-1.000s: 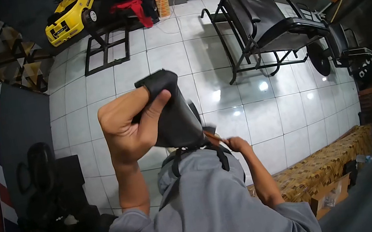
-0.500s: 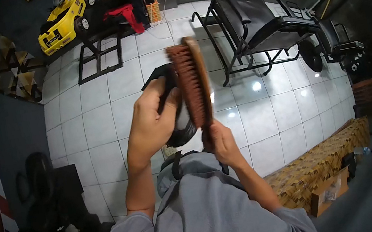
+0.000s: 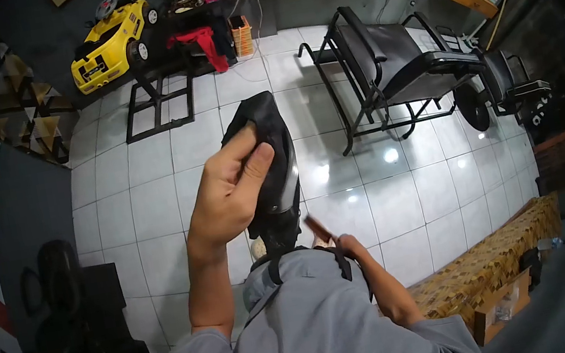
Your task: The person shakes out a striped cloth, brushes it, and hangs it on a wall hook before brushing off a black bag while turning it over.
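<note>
My left hand (image 3: 229,193) grips a black shoe (image 3: 273,155) and holds it up in front of me, thumb pressed on its upper. My right hand (image 3: 349,246) sits low near my chest, closed on the wooden handle of a brown brush (image 3: 318,229). Only the handle end shows; the bristles are hidden behind the shoe and my grey shirt.
White tiled floor (image 3: 390,196) spreads below. Black barber chairs (image 3: 390,61) stand at the upper right, a yellow toy car (image 3: 111,44) and a black metal frame (image 3: 158,104) at the upper left. A patterned bench (image 3: 484,262) runs along the lower right. A barber banner hangs left.
The brush, raised against the shoe half a second ago, has swept down to my chest with my right hand. The shoe stays up in my left hand.
</note>
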### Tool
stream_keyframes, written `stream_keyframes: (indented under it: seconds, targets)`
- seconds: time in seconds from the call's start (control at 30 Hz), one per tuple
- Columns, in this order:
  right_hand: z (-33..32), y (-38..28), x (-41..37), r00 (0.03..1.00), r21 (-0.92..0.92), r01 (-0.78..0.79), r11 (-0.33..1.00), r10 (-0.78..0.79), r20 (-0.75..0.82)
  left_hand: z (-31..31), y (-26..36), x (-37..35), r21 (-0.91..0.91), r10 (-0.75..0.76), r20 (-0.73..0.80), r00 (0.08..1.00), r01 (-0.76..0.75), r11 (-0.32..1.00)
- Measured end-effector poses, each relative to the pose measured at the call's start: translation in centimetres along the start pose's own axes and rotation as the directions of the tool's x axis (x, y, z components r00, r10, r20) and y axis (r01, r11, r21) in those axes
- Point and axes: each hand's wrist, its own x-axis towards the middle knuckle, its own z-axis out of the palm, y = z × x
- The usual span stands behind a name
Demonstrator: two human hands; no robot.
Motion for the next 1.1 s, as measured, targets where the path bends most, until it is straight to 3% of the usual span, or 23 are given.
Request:
stream_keyframes:
  seconds: [0.03,0.07,0.1,0.13,0.2,0.3,0.37,0.4,0.43,0.53,0.6,0.67,0.73,0.8,0.9,0.93,0.97,1.03,1.1]
  targets:
    - [0.4,-0.1,0.8,0.994,0.145,-0.002,0.99,0.017,-0.105,-0.5,-0.2,-0.2,0.121,-0.032,0.041,0.999,0.027,0.992]
    - [-0.5,-1.6,1.1,0.977,0.283,0.013,0.959,0.048,-0.21,-0.4,-0.5,-0.2,0.119,-0.04,0.052,0.998,0.034,0.992]
    - [-1.7,-2.8,1.2,0.983,0.457,0.078,0.886,0.009,-0.186,-0.2,-0.6,-0.2,0.119,-0.049,0.063,0.997,0.041,0.992]
    - [-4.8,-6.7,-0.7,0.986,0.618,0.128,0.776,-0.032,-0.164,0.0,-0.9,-0.2,0.119,-0.065,0.074,0.995,0.056,0.991]
    - [-10.1,-14.5,-5.8,0.959,0.872,0.266,0.41,-0.2,-0.199,-0.2,-1.1,-0.4,0.129,-0.095,0.062,0.994,0.087,0.988]
    - [-14.2,-21.2,-11.0,0.851,0.828,0.481,0.288,-0.379,-0.363,0.8,-1.2,-0.2,0.139,-0.06,-0.07,0.996,0.069,0.988]
    - [-14.6,-22.7,-10.9,0.824,0.712,0.556,0.429,-0.4,-0.402,1.5,-1.8,0.3,0.217,0.078,-0.074,0.994,-0.06,0.974]
    - [-14.6,-23.2,-10.8,0.808,0.643,0.587,0.492,-0.415,-0.419,1.2,-1.6,0.4,0.185,0.011,-0.06,0.998,0.0,0.983]
    - [-13.3,-22.5,-9.6,0.837,0.727,0.54,0.424,-0.365,-0.408,0.9,-1.4,0.4,0.155,-0.055,-0.046,0.997,0.062,0.986]
    - [-8.2,-15.7,-2.7,0.895,0.595,0.423,0.684,-0.21,-0.394,0.6,-1.2,0.7,0.018,0.009,-0.092,0.996,-0.008,1.0]
    - [-4.5,-10.1,0.6,0.924,0.348,0.275,0.896,-0.147,-0.353,1.2,-0.6,1.0,-0.078,0.037,-0.119,0.992,-0.046,0.996]
    - [1.8,-0.3,5.0,0.953,-0.09,0.205,0.975,-0.22,-0.209,1.4,-0.7,1.4,-0.11,0.061,-0.13,0.99,-0.076,0.991]
    - [10.5,11.1,9.7,0.957,-0.156,0.279,0.948,-0.26,0.13,1.5,-0.6,1.4,-0.163,0.024,-0.125,0.992,-0.044,0.986]
    - [3.2,4.6,4.2,0.967,-0.273,0.006,0.962,0.064,0.247,1.6,-0.8,1.4,-0.191,-0.022,-0.111,0.994,0.0,0.982]
    - [-0.1,-0.9,3.1,0.998,-0.043,-0.03,0.999,0.027,-0.053,1.4,-1.1,0.9,-0.203,-0.085,-0.095,0.992,0.064,0.977]
    - [-2.1,-3.4,2.5,0.991,0.108,-0.003,0.994,0.018,-0.134,1.4,-1.6,0.7,-0.187,-0.094,-0.107,0.99,0.073,0.98]
    - [-4.1,-5.9,1.3,0.983,0.428,0.094,0.899,-0.015,-0.183,1.4,-1.9,0.6,-0.181,-0.092,-0.1,0.991,0.072,0.981]
    - [-10.8,-13.4,-3.7,0.98,0.825,0.182,0.536,-0.173,-0.104,1.4,-1.9,0.2,-0.158,-0.102,-0.05,0.994,0.093,0.983]
    - [-15.1,-18.5,-8.2,0.929,0.848,0.321,0.422,-0.313,-0.196,1.6,-2.3,0.0,-0.138,-0.122,-0.086,0.989,0.109,0.984]
